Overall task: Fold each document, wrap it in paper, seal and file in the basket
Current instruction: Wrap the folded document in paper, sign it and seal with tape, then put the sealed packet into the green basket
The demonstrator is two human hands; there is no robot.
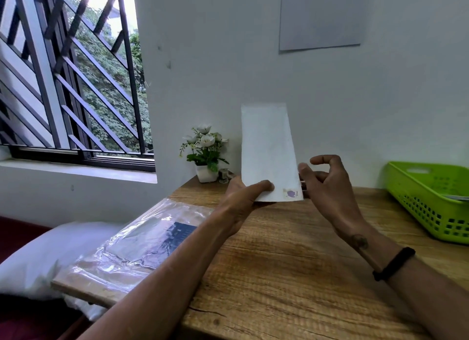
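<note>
A folded white paper packet [267, 152] stands upright in the air above the wooden desk [279, 263], with a small purple mark near its lower right corner. My left hand [243, 197] pinches its bottom left edge, thumb on the front. My right hand [327, 185] is at the packet's lower right edge, thumb against the edge and fingers curled apart; something thin shows between thumb and finger, too small to name. The green plastic basket [429, 207] sits at the desk's right edge with paper inside.
A clear plastic sleeve with papers [142, 240] lies on the desk's left corner. A small white pot of flowers [205, 152] stands at the back by the wall. A white cushion [48, 253] lies left of the desk, below a barred window.
</note>
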